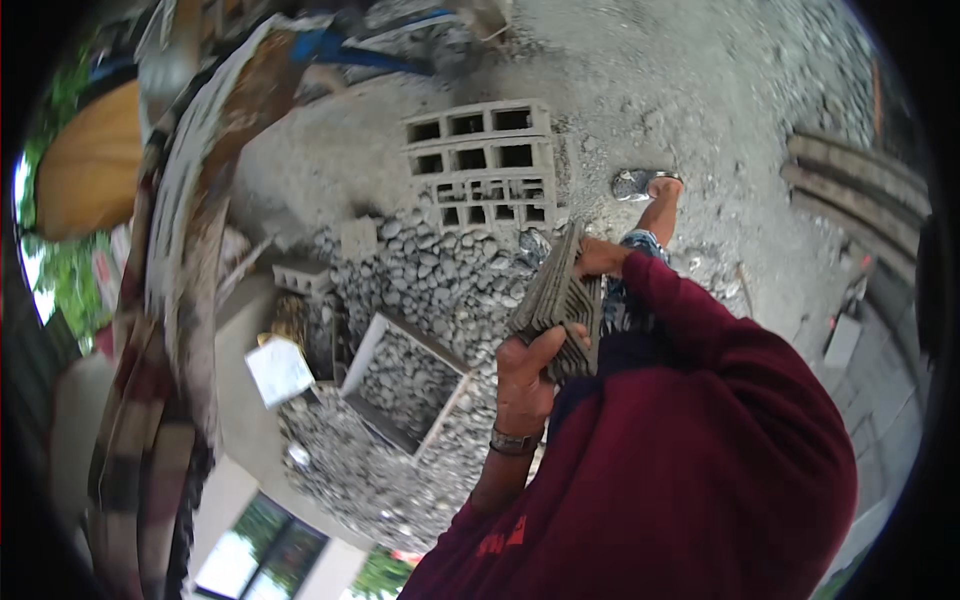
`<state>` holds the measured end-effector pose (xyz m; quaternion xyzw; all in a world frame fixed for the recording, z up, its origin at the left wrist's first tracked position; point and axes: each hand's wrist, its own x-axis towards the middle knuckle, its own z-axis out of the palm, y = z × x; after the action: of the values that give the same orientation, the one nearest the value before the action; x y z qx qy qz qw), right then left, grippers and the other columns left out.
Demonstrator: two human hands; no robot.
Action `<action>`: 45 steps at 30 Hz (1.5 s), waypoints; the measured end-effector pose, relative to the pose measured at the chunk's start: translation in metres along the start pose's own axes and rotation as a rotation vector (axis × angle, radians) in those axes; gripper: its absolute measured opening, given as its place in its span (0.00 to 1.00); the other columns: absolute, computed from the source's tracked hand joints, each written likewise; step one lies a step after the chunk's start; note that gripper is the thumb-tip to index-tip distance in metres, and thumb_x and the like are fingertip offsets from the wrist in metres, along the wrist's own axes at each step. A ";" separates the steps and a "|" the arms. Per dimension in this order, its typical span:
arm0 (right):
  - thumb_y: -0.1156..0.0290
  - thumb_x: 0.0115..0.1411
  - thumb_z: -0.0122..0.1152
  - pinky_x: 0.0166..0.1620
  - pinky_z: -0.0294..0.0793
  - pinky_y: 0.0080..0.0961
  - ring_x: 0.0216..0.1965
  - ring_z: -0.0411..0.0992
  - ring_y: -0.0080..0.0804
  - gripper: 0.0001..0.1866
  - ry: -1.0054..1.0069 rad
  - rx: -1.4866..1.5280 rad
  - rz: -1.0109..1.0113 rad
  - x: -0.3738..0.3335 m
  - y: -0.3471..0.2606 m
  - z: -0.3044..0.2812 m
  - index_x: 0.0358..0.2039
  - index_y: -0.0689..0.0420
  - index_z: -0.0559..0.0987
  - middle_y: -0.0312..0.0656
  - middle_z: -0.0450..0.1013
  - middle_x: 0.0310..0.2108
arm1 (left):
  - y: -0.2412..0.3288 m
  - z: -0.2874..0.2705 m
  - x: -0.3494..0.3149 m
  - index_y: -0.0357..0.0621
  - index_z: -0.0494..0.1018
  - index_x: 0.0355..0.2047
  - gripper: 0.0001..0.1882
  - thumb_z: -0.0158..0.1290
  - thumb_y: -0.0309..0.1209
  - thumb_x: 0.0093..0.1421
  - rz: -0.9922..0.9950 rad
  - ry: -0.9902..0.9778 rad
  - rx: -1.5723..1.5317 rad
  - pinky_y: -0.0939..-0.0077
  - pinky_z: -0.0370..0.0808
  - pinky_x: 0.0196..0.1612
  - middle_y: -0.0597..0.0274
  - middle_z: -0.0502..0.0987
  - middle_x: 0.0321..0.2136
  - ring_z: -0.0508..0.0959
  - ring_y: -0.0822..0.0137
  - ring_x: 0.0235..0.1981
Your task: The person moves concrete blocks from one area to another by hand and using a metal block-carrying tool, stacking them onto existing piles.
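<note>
A stack of grey, ridged pieces (556, 290) is held between both hands in front of my body. The pieces nest closely, and their edges make a zigzag; what they are made of I cannot tell. My left hand (527, 372), with a watch on the wrist, grips the lower end, its thumb across the edges. My right hand (601, 257) is closed on the upper end near my knee. Below the stack lie grey stones, with a rectangular frame (452, 402) resting on them.
Hollow concrete blocks (548, 155) stand stacked beyond the stones (425, 270). A single block (303, 277) lies further left, near a pale sheet (279, 371). My sandalled foot (645, 184) rests on gravelly ground. Long grey beams (850, 175) lie at the right; a post (190, 240) rises at the left.
</note>
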<state>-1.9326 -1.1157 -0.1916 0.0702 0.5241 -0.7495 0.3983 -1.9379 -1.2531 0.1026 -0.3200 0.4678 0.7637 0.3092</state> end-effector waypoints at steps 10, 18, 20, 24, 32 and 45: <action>0.72 0.42 0.72 0.56 0.65 0.30 0.53 0.68 0.35 0.34 0.349 -0.087 0.101 0.053 0.120 0.093 0.51 0.64 0.71 0.47 0.72 0.48 | -0.003 -0.211 0.093 0.31 0.68 0.49 0.23 0.59 0.28 0.55 -0.281 -0.065 0.167 0.72 0.81 0.37 0.50 0.80 0.34 0.82 0.64 0.34; 0.60 0.44 0.69 0.35 0.74 0.38 0.26 0.76 0.51 0.20 0.778 -0.440 0.299 0.141 0.136 0.086 0.19 0.68 0.77 0.56 0.76 0.24 | 0.001 -0.340 0.205 0.33 0.67 0.52 0.32 0.66 0.34 0.51 -0.146 -0.199 0.165 0.68 0.81 0.39 0.55 0.80 0.38 0.82 0.65 0.33; 0.61 0.44 0.67 0.37 0.72 0.38 0.27 0.76 0.50 0.18 0.862 -0.644 0.318 0.155 0.126 0.079 0.18 0.65 0.77 0.55 0.76 0.23 | 0.009 -0.356 0.235 0.35 0.68 0.52 0.33 0.67 0.37 0.50 -0.079 -0.164 0.431 0.69 0.80 0.38 0.57 0.80 0.37 0.81 0.66 0.32; 0.64 0.46 0.61 0.44 0.65 0.37 0.27 0.75 0.45 0.11 1.014 -0.896 0.245 0.196 0.144 0.065 0.19 0.59 0.80 0.51 0.77 0.23 | 0.016 -0.375 0.298 0.39 0.73 0.47 0.27 0.65 0.40 0.50 -0.029 0.056 1.105 0.70 0.78 0.35 0.60 0.80 0.34 0.79 0.67 0.28; 0.63 0.49 0.60 0.50 0.63 0.38 0.30 0.76 0.47 0.12 1.036 -0.843 0.382 0.259 0.131 0.069 0.21 0.60 0.81 0.53 0.78 0.25 | 0.002 -0.431 0.399 0.31 0.74 0.26 0.21 0.56 0.43 0.52 0.307 0.339 1.336 0.65 0.69 0.27 0.53 0.75 0.19 0.69 0.63 0.19; 0.42 0.49 0.65 0.55 0.62 0.45 0.37 0.76 0.49 0.31 1.032 -1.053 0.164 0.287 0.137 0.065 0.30 0.63 0.79 0.50 0.77 0.23 | 0.015 -0.459 0.450 0.29 0.73 0.28 0.24 0.56 0.45 0.56 0.323 0.294 1.426 0.60 0.72 0.32 0.39 0.76 0.22 0.76 0.51 0.24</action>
<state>-2.0132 -1.3389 -0.4129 0.2524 0.9277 -0.2386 0.1370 -2.1296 -1.5994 -0.4043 -0.0678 0.9275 0.2601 0.2598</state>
